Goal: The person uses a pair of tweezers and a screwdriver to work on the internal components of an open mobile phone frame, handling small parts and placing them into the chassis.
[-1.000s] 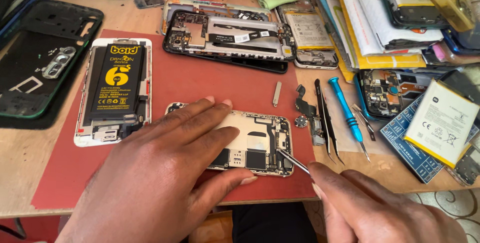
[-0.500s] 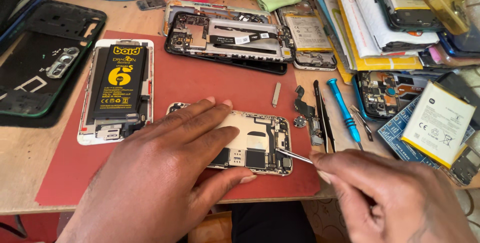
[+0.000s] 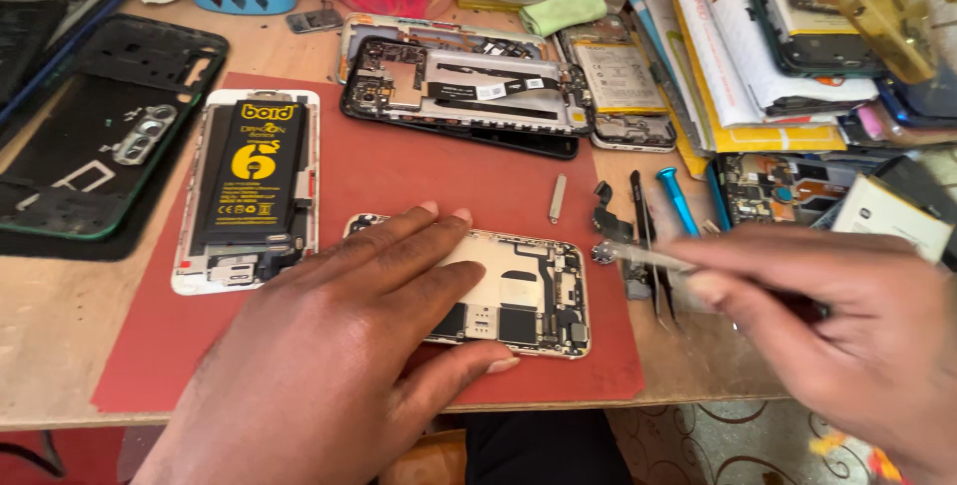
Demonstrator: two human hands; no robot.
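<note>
Left hand lies flat, fingers apart, on phone. Right hand, at 3 o'clock, pinches tweezers, apparently gripping a small part.

Red mat, blue screwdriver

Left hand hides half the opened phone; tweezers blurred.

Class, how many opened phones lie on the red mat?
3: one under the left hand, one with a black battery at left, one dark frame at the mat's top edge.
</note>
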